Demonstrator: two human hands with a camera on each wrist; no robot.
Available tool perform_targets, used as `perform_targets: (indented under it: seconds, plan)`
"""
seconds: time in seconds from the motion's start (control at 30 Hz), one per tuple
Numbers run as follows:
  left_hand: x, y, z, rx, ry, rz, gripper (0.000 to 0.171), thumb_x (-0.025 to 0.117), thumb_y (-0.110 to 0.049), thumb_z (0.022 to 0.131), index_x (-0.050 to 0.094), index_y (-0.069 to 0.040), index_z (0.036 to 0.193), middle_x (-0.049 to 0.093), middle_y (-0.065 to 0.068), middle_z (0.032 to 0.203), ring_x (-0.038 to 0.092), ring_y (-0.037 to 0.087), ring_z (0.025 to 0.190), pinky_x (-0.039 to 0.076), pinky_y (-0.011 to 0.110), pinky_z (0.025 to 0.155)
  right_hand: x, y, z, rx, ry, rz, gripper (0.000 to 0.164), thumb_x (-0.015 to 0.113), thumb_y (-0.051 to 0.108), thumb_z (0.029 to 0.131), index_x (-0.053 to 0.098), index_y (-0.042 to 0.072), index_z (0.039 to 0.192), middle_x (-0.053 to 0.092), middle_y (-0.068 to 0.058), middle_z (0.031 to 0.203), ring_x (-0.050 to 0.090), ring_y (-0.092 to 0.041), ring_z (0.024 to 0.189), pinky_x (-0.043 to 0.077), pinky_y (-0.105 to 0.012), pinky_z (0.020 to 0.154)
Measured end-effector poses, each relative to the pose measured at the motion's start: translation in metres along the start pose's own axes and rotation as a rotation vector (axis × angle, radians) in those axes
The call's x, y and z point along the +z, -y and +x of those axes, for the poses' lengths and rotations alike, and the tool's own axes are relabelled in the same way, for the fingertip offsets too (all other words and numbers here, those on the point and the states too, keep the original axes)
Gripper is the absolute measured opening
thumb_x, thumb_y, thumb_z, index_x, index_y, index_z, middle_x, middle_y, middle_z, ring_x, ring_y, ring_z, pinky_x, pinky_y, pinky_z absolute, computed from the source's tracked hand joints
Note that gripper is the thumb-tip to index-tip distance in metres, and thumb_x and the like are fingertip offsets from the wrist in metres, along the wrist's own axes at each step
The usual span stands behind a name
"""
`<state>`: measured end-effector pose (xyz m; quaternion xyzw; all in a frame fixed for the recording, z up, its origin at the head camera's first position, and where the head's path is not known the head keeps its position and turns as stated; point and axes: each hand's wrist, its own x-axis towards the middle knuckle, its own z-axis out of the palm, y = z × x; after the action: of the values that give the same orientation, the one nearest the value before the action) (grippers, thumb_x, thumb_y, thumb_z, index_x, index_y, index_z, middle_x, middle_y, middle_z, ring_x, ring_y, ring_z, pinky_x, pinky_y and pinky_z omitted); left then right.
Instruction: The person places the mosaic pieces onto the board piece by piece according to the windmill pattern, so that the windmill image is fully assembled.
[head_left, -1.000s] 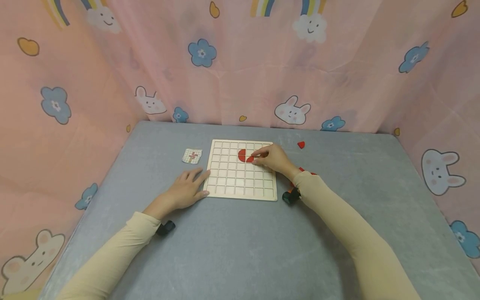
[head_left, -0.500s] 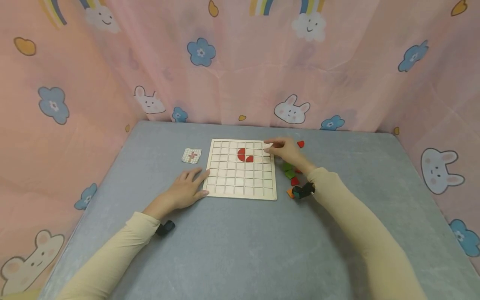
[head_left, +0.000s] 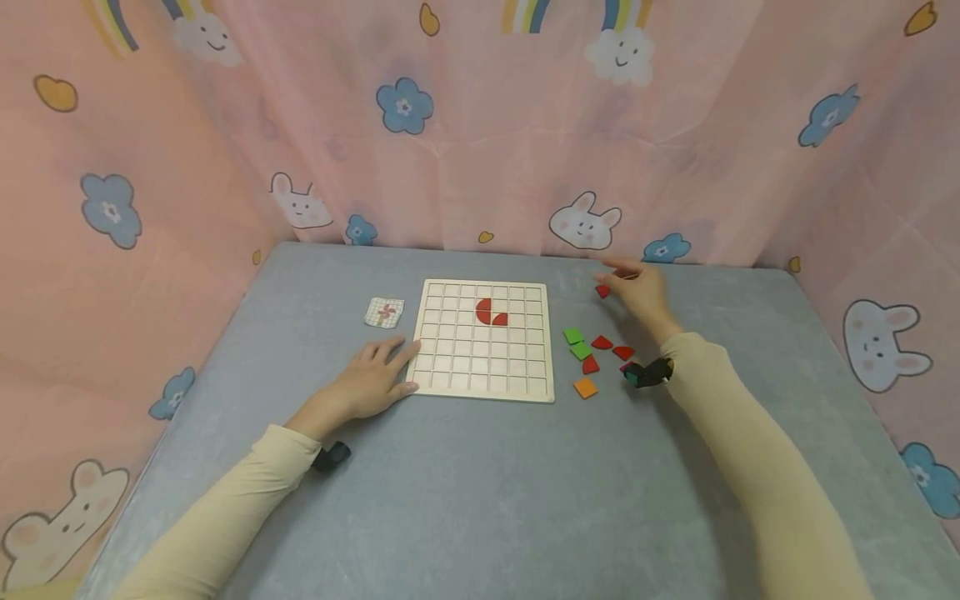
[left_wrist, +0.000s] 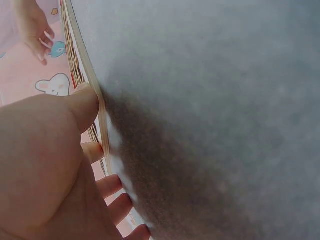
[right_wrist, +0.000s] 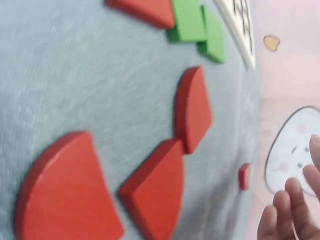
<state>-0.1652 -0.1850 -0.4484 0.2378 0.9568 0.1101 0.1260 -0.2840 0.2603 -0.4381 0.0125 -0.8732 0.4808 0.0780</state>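
Note:
My left hand (head_left: 367,379) rests at the left edge of a pale wooden grid board (head_left: 480,367), its fingertips on the rim. In the left wrist view the thumb (left_wrist: 82,105) lies along the board's edge. Red pieces (head_left: 483,312) sit in the board's upper middle cells, forming a rounded shape with a smaller quarter-round piece (head_left: 501,319) beside it. Over the far right of the table, my right hand (head_left: 639,296) has its thumb and fingers apart, close to a lone red quarter-round piece (head_left: 603,291). The right wrist view shows those fingers (right_wrist: 282,207) holding nothing.
Right of the board lie green squares (head_left: 573,336), an orange square (head_left: 586,388) and several red quarter-round pieces (head_left: 602,342). A small pattern card (head_left: 384,312) lies left of the board. A pink printed curtain (head_left: 480,150) hangs behind the grey table (head_left: 465,500).
My right hand has left the red pieces on the board and moved right to the lone red piece, uncovering the loose pieces. My left hand has stayed on the board's edge.

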Motion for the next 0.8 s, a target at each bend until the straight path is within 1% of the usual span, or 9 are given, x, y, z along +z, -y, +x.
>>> perform_targets:
  seconds: [0.1, 0.2, 0.3, 0.4, 0.53, 0.7, 0.8]
  plan:
    - [0.001, 0.001, 0.001, 0.001, 0.0, 0.0, 0.068, 0.054, -0.033, 0.112, 0.029, -0.004, 0.167, 0.027, 0.031, 0.167, 0.034, 0.054, 0.147, 0.028, 0.067, 0.12, 0.0, -0.007, -0.001, 0.048, 0.006, -0.024, 0.047, 0.076, 0.021, 0.101, 0.066, -0.002, 0.141, 0.066, -0.026, 0.119, 0.056, -0.02, 0.096, 0.043, -0.021, 0.073]
    - [0.004, 0.003, 0.001, 0.005, 0.002, -0.003, 0.069, 0.055, -0.034, 0.112, 0.028, -0.004, 0.168, 0.026, 0.031, 0.167, 0.034, 0.054, 0.147, 0.028, 0.067, 0.12, 0.003, -0.014, -0.003, 0.107, 0.035, -0.075, 0.051, 0.077, 0.023, 0.1, 0.065, -0.003, 0.142, 0.065, -0.03, 0.126, 0.057, -0.032, 0.107, 0.043, -0.024, 0.079]
    - [0.007, 0.005, 0.001, 0.009, -0.003, -0.005, 0.07, 0.054, -0.036, 0.112, 0.028, -0.006, 0.168, 0.026, 0.03, 0.168, 0.034, 0.054, 0.147, 0.029, 0.067, 0.12, 0.006, -0.019, -0.004, 0.139, 0.054, -0.097, 0.054, 0.078, 0.023, 0.099, 0.064, -0.005, 0.142, 0.065, -0.031, 0.13, 0.058, -0.037, 0.116, 0.043, -0.027, 0.085]
    - [0.01, 0.007, 0.001, 0.014, -0.02, -0.011, 0.07, 0.054, -0.037, 0.111, 0.027, -0.006, 0.168, 0.027, 0.03, 0.168, 0.034, 0.054, 0.146, 0.029, 0.068, 0.119, 0.007, -0.022, -0.003, 0.148, 0.055, -0.103, 0.054, 0.078, 0.022, 0.099, 0.063, -0.007, 0.142, 0.065, -0.031, 0.13, 0.057, -0.036, 0.116, 0.043, -0.027, 0.087]
    - [0.006, 0.003, -0.001, 0.015, -0.024, -0.015, 0.068, 0.055, -0.035, 0.112, 0.029, -0.004, 0.167, 0.028, 0.03, 0.167, 0.035, 0.054, 0.145, 0.03, 0.068, 0.118, 0.005, -0.023, 0.0, 0.152, 0.052, -0.113, 0.051, 0.077, 0.019, 0.099, 0.064, -0.008, 0.141, 0.065, -0.031, 0.125, 0.057, -0.033, 0.111, 0.042, -0.027, 0.086]
    - [0.002, 0.001, -0.001, 0.02, -0.028, -0.014, 0.067, 0.055, -0.032, 0.112, 0.03, -0.003, 0.166, 0.028, 0.031, 0.166, 0.036, 0.055, 0.145, 0.03, 0.068, 0.118, 0.002, -0.021, 0.002, 0.15, 0.072, -0.141, 0.051, 0.079, 0.018, 0.098, 0.064, -0.008, 0.139, 0.067, -0.031, 0.12, 0.058, -0.032, 0.106, 0.043, -0.028, 0.085]
    - [0.001, 0.001, -0.001, 0.017, -0.021, -0.016, 0.067, 0.056, -0.032, 0.112, 0.03, -0.003, 0.166, 0.028, 0.032, 0.166, 0.035, 0.055, 0.145, 0.03, 0.068, 0.118, 0.001, -0.021, 0.003, 0.144, 0.078, -0.157, 0.05, 0.08, 0.018, 0.097, 0.066, -0.009, 0.137, 0.068, -0.027, 0.112, 0.057, -0.026, 0.098, 0.042, -0.027, 0.082]
